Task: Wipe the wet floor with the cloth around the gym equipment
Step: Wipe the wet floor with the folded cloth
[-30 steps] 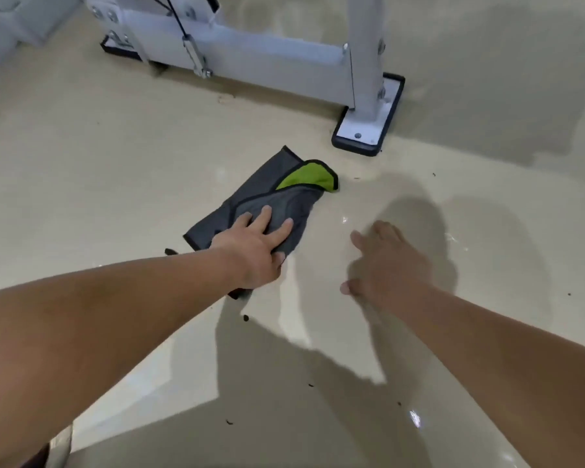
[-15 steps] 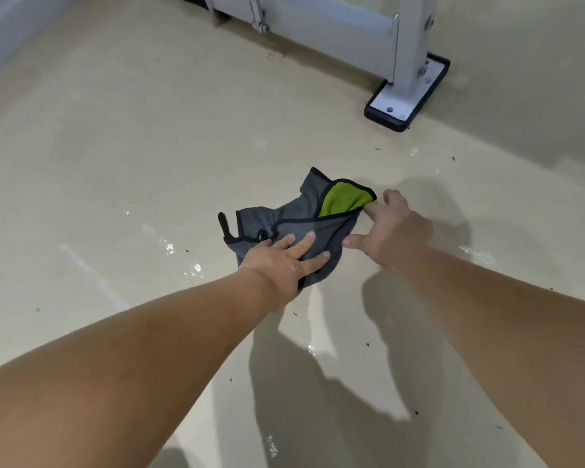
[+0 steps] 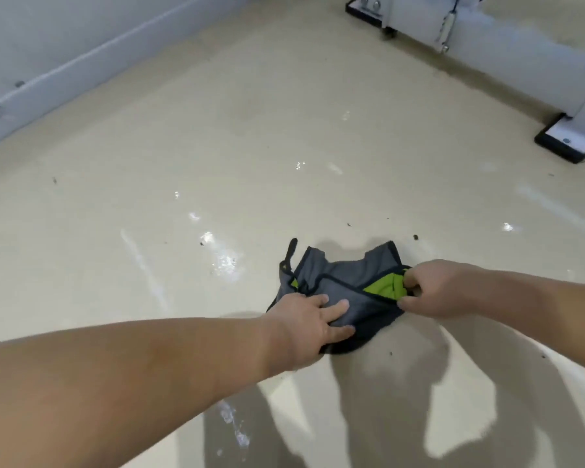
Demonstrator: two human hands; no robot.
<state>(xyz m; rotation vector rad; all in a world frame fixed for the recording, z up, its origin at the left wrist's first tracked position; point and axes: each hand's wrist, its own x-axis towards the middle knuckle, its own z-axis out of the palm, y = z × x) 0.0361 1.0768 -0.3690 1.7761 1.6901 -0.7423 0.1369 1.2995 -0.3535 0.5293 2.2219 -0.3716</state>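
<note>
A crumpled grey cloth (image 3: 348, 282) with dark trim and a lime-green inner side lies on the glossy beige floor (image 3: 250, 157). My left hand (image 3: 309, 327) presses flat on its near left part, fingers spread. My right hand (image 3: 431, 288) pinches the folded green corner at the cloth's right edge. Wet streaks and shiny droplets (image 3: 223, 261) lie on the floor left of the cloth and nearer to me. The white frame of the gym equipment (image 3: 507, 55) runs across the top right.
A black-edged foot plate (image 3: 569, 140) of the equipment sits at the right edge, another foot (image 3: 368, 8) at the top. A pale wall with a baseboard (image 3: 65, 72) runs along the upper left. Small dark specks dot the floor around the cloth.
The cloth has slid away from the equipment toward the open floor. My right hand came from the bare floor to the cloth and now pinches its green corner; the left hand stayed pressed on it.
</note>
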